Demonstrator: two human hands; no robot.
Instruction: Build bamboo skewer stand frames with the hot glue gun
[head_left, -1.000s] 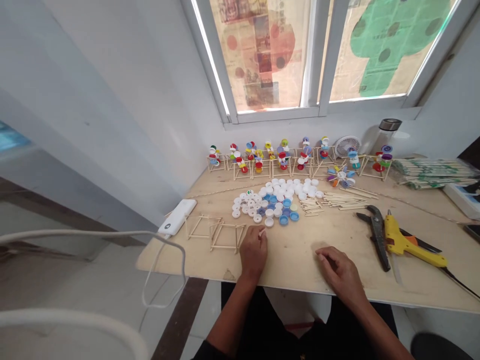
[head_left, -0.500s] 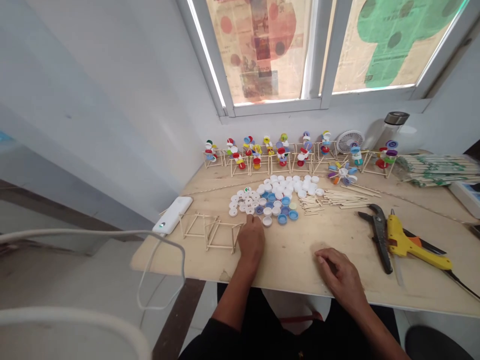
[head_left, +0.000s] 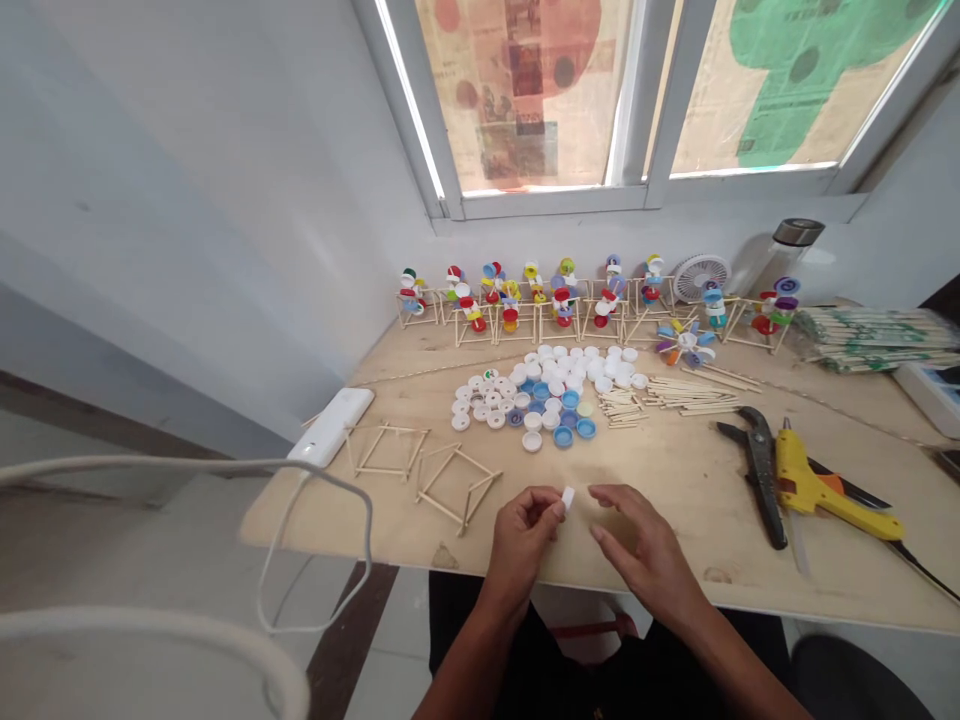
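Between the thumb and fingers of my left hand [head_left: 527,535] is a small white bottle cap [head_left: 568,498], held edge-on above the table's front part. My right hand [head_left: 649,550] is just to its right, thumb and fingers apart, holding nothing. Two open frames of thin wooden sticks are left of my hands; the nearer stick frame [head_left: 459,487] sits askew, close to my left wrist. Beyond my hands lie many loose caps: white caps [head_left: 551,372], blue caps [head_left: 563,437] and white caps with a hole [head_left: 480,398].
Cut sticks [head_left: 694,393] lie right of the caps. Black cutters [head_left: 761,475] and a yellow glue gun [head_left: 825,490] with a cord are at the right. Finished cap wheels on stick frames [head_left: 562,308] line the back. A white power bank [head_left: 331,428] with a cable is at left.
My left hand has come from the edge of the cap pile toward me, now with a white cap. My right hand has moved left and opened wider. The nearer stick frame has turned.
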